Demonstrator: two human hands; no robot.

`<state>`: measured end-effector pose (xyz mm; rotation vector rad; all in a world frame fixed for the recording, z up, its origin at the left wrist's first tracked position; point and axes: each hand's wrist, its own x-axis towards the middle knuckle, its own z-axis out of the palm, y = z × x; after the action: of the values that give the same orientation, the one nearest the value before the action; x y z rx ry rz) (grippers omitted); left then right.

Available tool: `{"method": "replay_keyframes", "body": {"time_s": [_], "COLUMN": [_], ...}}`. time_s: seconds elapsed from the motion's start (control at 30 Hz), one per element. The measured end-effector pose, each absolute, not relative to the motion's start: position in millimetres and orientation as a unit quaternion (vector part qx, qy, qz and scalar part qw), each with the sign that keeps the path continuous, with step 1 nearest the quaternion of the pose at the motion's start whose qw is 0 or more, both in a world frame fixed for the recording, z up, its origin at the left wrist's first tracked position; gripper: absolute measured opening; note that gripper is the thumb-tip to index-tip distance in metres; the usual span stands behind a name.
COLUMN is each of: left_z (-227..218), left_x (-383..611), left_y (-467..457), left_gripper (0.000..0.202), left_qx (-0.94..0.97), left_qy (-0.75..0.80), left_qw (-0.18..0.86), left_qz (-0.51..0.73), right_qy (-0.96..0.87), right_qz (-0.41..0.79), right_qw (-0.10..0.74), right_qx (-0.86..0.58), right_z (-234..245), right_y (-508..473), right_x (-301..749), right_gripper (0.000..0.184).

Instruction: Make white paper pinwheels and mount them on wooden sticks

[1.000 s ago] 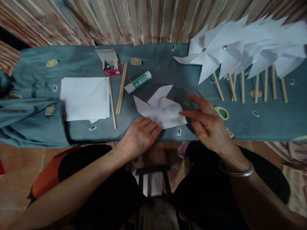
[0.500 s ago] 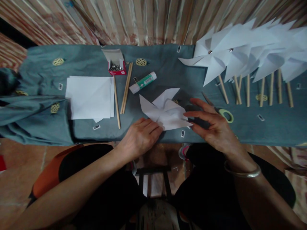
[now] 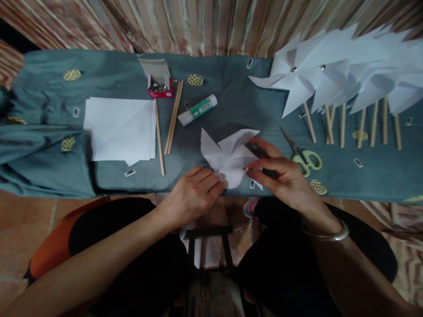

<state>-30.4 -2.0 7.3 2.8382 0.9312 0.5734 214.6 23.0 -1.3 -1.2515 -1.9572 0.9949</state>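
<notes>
A white paper pinwheel (image 3: 231, 154) without a stick lies near the front edge of the table, its blades curled up. My left hand (image 3: 196, 191) is closed on its lower left side, fingers pressed together at the paper. From the right, my right hand (image 3: 280, 174) pinches a blade of the pinwheel between thumb and fingertips. Green-handled scissors (image 3: 300, 156) lie just beyond my right hand. A glue stick (image 3: 198, 110) rests behind the pinwheel, on its left.
Sheets of white paper (image 3: 120, 130) are stacked at the left, beside several wooden sticks (image 3: 173, 119). An open red box (image 3: 160, 90) holds small metal pins. Several finished pinwheels (image 3: 327, 79) on sticks overlap at the right. A green cloth (image 3: 231, 101) covers the table.
My right hand has moved left, bringing a blade tip inward, and the pinwheel has turned slightly. The scissors are now more fully visible. My left hand keeps its hold.
</notes>
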Motion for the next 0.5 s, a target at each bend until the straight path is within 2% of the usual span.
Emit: {"method": "replay_keyframes", "body": {"time_s": [0.13,0.3,0.5], "left_z": [8.0,7.3,4.8], "left_x": [-28.4,-26.3,-26.0], "left_y": [-3.2,-4.9,-4.6], "left_gripper": [0.015,0.03,0.026], "left_qx": [0.929,0.931,0.933], "left_qy": [0.311,0.311,0.301], "left_qw": [0.055,0.063,0.078], "left_qz": [0.19,0.183,0.183], "right_qy": [-0.754,-0.748,-0.749], "right_qz": [0.312,0.241,0.194], "right_qw": [0.318,0.337,0.342], "right_qx": [-0.483,-0.518,-0.533], "right_z": [-10.1,-16.3,-17.7], "right_y": [19.9,15.8,14.3], "right_x": [202.9,189.4,181.9], "right_gripper": [0.008,0.006,0.006]}}
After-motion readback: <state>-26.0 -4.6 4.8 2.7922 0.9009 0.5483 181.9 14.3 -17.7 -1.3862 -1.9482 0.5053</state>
